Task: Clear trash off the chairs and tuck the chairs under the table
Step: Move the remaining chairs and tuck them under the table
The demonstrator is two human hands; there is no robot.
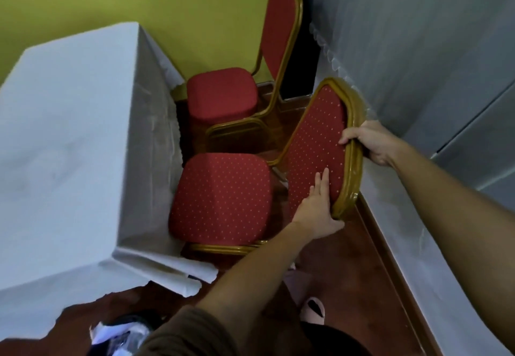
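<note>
A red dotted chair with a gold frame (pixel 315 143) stands beside the white-clothed table (pixel 64 143), its seat (pixel 223 199) bare and close to the hanging cloth. My right hand (pixel 367 143) grips the top edge of its backrest. My left hand (pixel 317 205) holds the backrest's lower side edge, fingers flat on the red fabric. A second, plain red chair (pixel 220 96) stands farther back by the green wall, its seat bare too, its front at the table's cloth. I see no trash on either seat.
A grey-draped wall or table (pixel 418 77) runs close along the right. Dark wooden floor (pixel 348 266) lies between. A bag with white and clear plastic (pixel 122 333) sits at the bottom left. A slippered foot (pixel 313 311) shows below.
</note>
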